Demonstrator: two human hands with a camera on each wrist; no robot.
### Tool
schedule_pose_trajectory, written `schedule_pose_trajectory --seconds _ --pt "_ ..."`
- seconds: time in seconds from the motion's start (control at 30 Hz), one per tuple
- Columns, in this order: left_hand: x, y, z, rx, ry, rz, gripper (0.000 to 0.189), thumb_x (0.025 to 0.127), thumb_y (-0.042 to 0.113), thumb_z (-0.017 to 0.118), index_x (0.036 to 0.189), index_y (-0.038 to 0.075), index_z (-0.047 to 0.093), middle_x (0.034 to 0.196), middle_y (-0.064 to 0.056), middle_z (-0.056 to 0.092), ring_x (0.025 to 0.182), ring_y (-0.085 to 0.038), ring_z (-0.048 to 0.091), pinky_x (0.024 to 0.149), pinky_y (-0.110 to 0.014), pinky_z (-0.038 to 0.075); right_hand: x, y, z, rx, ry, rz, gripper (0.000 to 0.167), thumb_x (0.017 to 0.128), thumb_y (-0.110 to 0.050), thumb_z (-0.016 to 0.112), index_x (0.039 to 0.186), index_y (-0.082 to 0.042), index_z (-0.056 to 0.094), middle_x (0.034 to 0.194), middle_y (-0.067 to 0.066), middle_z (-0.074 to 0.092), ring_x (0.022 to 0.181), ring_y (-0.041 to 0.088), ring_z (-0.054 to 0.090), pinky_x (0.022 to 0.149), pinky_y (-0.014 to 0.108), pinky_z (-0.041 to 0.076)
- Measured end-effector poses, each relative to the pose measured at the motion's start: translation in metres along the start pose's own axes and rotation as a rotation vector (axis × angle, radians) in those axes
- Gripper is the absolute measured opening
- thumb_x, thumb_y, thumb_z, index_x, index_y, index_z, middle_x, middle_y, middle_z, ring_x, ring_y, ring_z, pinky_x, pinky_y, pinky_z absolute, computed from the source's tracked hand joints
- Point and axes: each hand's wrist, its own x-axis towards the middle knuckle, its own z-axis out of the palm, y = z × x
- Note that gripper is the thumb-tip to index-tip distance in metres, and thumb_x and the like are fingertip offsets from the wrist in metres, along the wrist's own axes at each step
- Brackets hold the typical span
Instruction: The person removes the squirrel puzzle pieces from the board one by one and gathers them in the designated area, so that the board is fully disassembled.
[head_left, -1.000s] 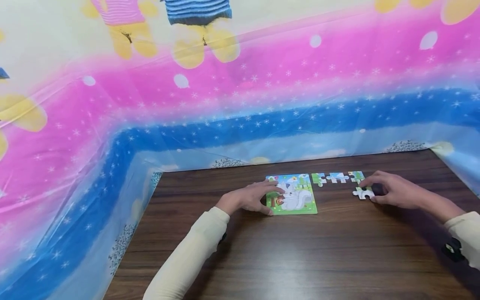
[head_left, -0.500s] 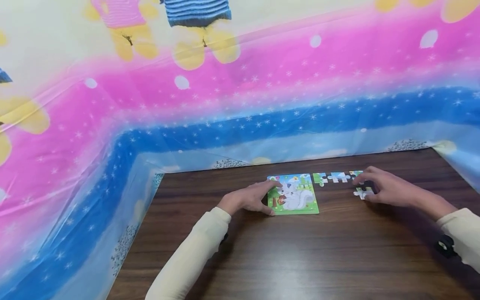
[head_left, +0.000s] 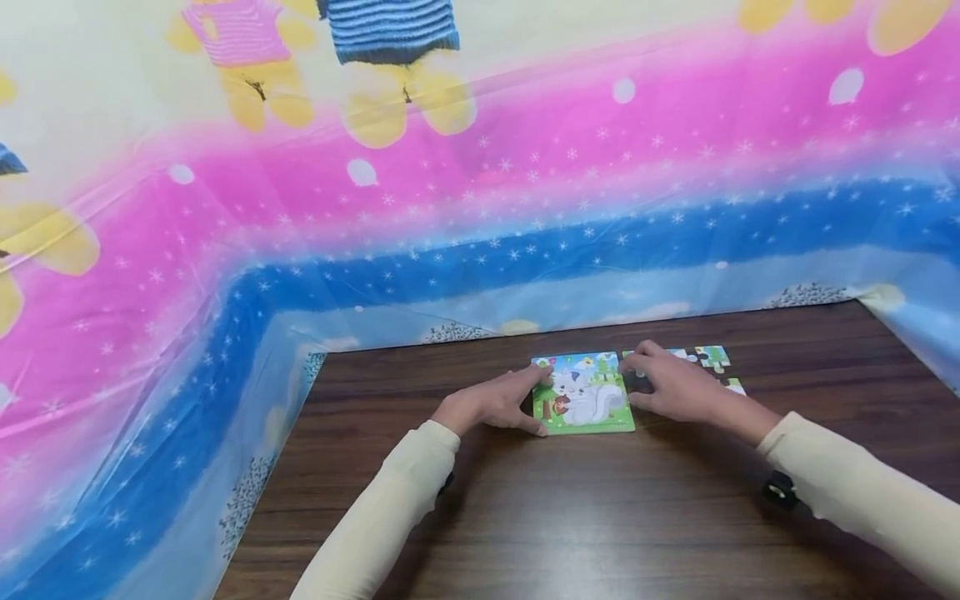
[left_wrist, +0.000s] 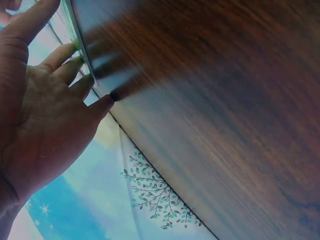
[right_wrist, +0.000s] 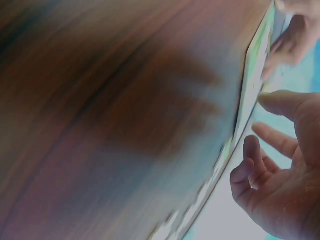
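Note:
A square puzzle board (head_left: 588,396) printed with a white squirrel lies on the table. My left hand (head_left: 495,402) rests at its left edge, fingers and thumb spread, touching the board. In the left wrist view those fingers (left_wrist: 65,65) reach to the board's thin edge. My right hand (head_left: 675,385) is by the board's right edge, thumb and index finger apart. Nothing shows between its fingers in the right wrist view, where the other fingers (right_wrist: 242,172) bend loosely. Several jigsaw pieces (head_left: 712,357) lie partly hidden behind and right of that hand.
The dark wooden table (head_left: 570,517) runs back to a cloth backdrop (head_left: 487,200) in pink, blue and cream, which hangs along its far and left edges. One jigsaw piece (head_left: 735,386) lies nearer than the row of pieces, partly covered by the right hand.
My right hand has moved left from the corner pieces to the board's right edge. The pieces at the right are left lying there. My left hand stays at the board.

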Motion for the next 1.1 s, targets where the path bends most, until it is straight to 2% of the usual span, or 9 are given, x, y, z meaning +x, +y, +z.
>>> schedule_pose_trajectory --seconds 0.1,0.17,0.3,0.37,0.5,0.6,0.87,1.0,1.1 --pt "-0.002 0.000 -0.001 0.006 0.000 0.012 0.100 0.098 0.039 0.077 0.172 0.016 0.015 0.168 -0.001 0.044 0.167 -0.020 0.015 0.137 -0.044 0.013 0.012 -0.017 0.009 0.017 -0.015 0.006 0.045 0.096 -0.025 0.077 0.138 -0.011 0.068 0.128 0.013 0.059 0.084 0.014 0.058 0.069 0.033 0.048" --pt "-0.003 0.000 0.000 0.009 -0.006 0.017 0.100 0.098 0.040 0.077 0.172 0.016 0.013 0.169 -0.001 0.043 0.167 -0.020 0.015 0.137 -0.044 0.013 0.017 -0.027 0.014 0.024 -0.033 0.014 0.052 0.095 -0.026 0.078 0.143 -0.010 0.064 0.131 0.015 0.059 0.086 0.015 0.060 0.067 0.032 0.050" --pt "-0.003 -0.001 0.000 -0.001 -0.016 0.018 0.100 0.099 0.041 0.075 0.172 0.018 0.011 0.170 -0.001 0.041 0.167 -0.021 0.016 0.137 -0.044 0.011 0.028 -0.043 0.022 0.024 -0.077 0.042 0.069 0.092 -0.030 0.082 0.153 -0.011 0.056 0.140 0.015 0.058 0.105 0.025 0.067 0.079 0.042 0.060" --pt "-0.003 -0.001 0.000 -0.011 -0.018 0.017 0.100 0.099 0.041 0.075 0.172 0.018 0.011 0.171 -0.002 0.041 0.166 -0.020 0.019 0.137 -0.044 0.011 0.033 -0.050 0.024 0.025 -0.097 0.054 0.074 0.090 -0.030 0.084 0.154 -0.011 0.055 0.142 0.015 0.059 0.113 0.029 0.067 0.087 0.048 0.061" --pt "-0.003 -0.004 0.000 -0.028 -0.014 0.016 0.100 0.099 0.041 0.076 0.172 0.018 0.013 0.170 -0.001 0.042 0.165 -0.019 0.023 0.137 -0.044 0.011 0.041 -0.060 0.026 0.020 -0.115 0.068 0.074 0.088 -0.025 0.087 0.152 -0.009 0.055 0.134 0.013 0.064 0.110 0.028 0.068 0.085 0.047 0.060" --pt "-0.003 -0.006 0.000 -0.034 -0.011 0.021 0.100 0.098 0.040 0.076 0.172 0.018 0.013 0.169 -0.001 0.042 0.165 -0.020 0.022 0.137 -0.044 0.011 0.044 -0.063 0.026 0.033 -0.110 0.090 0.075 0.087 -0.023 0.087 0.153 -0.007 0.054 0.128 0.013 0.065 0.105 0.026 0.067 0.082 0.045 0.059" --pt "-0.003 -0.005 -0.002 -0.031 -0.007 0.022 0.099 0.097 0.039 0.078 0.172 0.016 0.016 0.170 -0.001 0.042 0.165 -0.022 0.024 0.137 -0.044 0.013 0.049 -0.062 0.024 0.090 -0.129 0.117 0.078 0.085 -0.023 0.089 0.152 -0.005 0.053 0.130 0.016 0.064 0.112 0.030 0.066 0.093 0.050 0.060" --pt "-0.002 -0.005 -0.002 -0.028 0.001 0.023 0.096 0.096 0.040 0.079 0.170 0.016 0.022 0.169 -0.003 0.041 0.163 -0.022 0.029 0.136 -0.045 0.018 0.055 -0.061 0.022 0.163 -0.156 0.135 0.079 0.084 -0.019 0.089 0.152 -0.003 0.051 0.130 0.019 0.064 0.111 0.032 0.065 0.089 0.046 0.060" --pt "-0.001 -0.006 -0.002 -0.039 0.001 0.044 0.091 0.096 0.039 0.080 0.168 0.018 0.029 0.170 -0.004 0.039 0.162 -0.021 0.030 0.136 -0.049 0.016 0.057 -0.058 0.022 0.200 -0.171 0.149 0.077 0.085 -0.017 0.088 0.151 -0.002 0.050 0.131 0.022 0.063 0.110 0.032 0.065 0.083 0.041 0.060"
